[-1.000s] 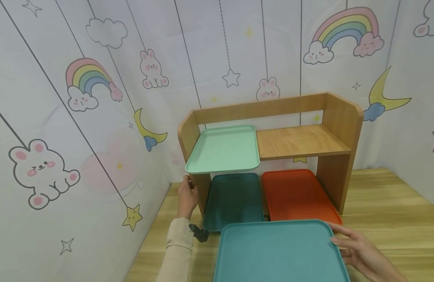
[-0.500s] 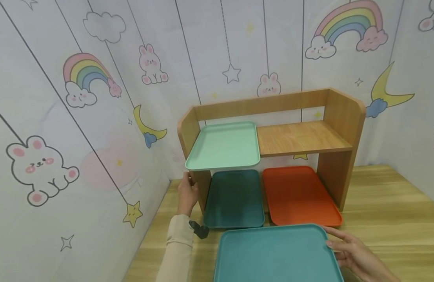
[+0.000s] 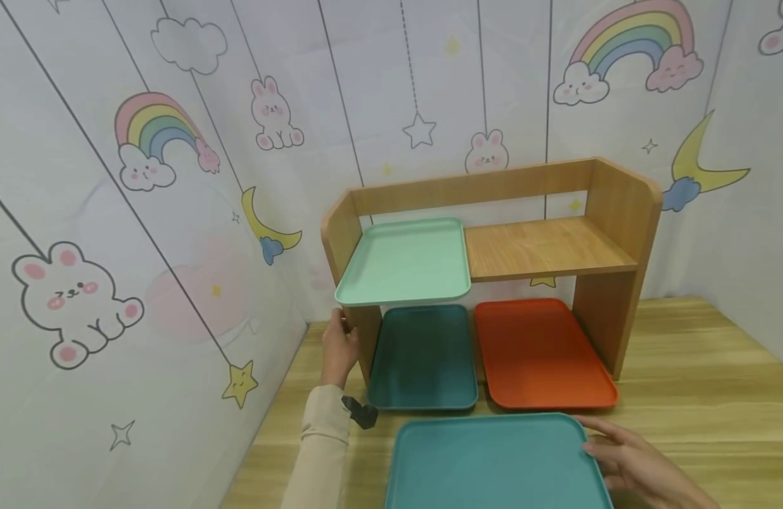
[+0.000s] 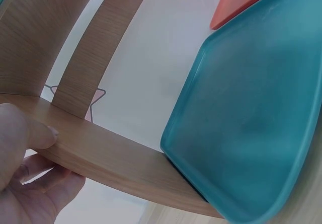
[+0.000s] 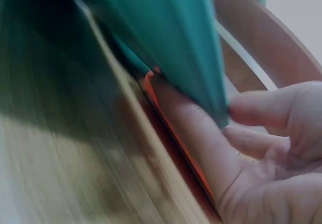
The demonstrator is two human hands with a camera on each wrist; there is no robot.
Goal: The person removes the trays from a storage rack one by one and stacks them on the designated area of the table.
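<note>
My left hand (image 3: 339,350) grips the left side panel of a small wooden desk shelf (image 3: 537,247). In the left wrist view, the thumb lies on the inner face of that panel (image 4: 136,158) and the fingers curl behind it. Low at the front, my right hand (image 3: 629,456) holds a teal tray (image 3: 493,466) by its right edge near the far corner. The right wrist view has the held tray's rim between thumb and fingers (image 5: 259,108), close over the table. The tray's near part is cut off by the head view's bottom edge.
A mint green tray (image 3: 407,258) lies on the upper board's left half, overhanging its front. Beneath the board, a darker teal tray (image 3: 423,357) is on the left and a red-orange tray (image 3: 540,350) on the right. The wood-grain table (image 3: 684,353) meets printed walls (image 3: 194,141).
The held teal tray has drawn back toward me and slightly left with my right hand, widening the gap to the lower trays. My left hand stays on the panel; the head view tilts down slightly.
</note>
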